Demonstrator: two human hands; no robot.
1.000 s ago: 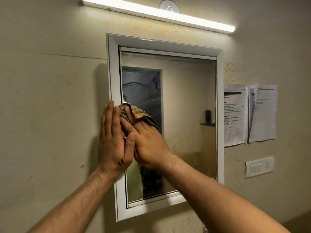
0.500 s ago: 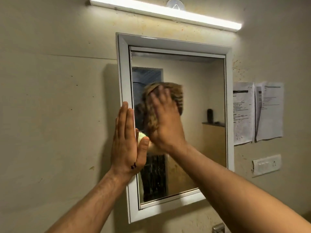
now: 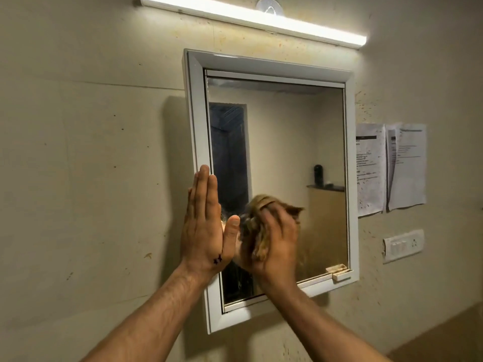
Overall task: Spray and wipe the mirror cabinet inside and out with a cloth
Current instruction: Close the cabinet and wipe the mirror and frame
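Observation:
The white-framed mirror cabinet (image 3: 196, 105) hangs on the wall with its door closed. A small beige handle (image 3: 339, 275) sticks out at the door's lower right corner. My left hand (image 3: 205, 226) lies flat with straight fingers on the frame's left edge, its thumb on the glass. My right hand (image 3: 274, 244) presses a bunched brown checked cloth (image 3: 257, 205) against the lower middle of the mirror; both are blurred by motion. The glass (image 3: 287, 131) above them reflects a room.
A lit tube light (image 3: 251, 19) runs above the cabinet. Two printed paper sheets (image 3: 392, 165) are stuck to the wall on the right, with a white switch plate (image 3: 403, 244) below them. The wall (image 3: 91, 178) on the left is bare and spotted.
My right hand has swept the cloth from the mirror's left edge up to the middle, then down to the lower middle. My left hand stays flat on the frame's left edge.

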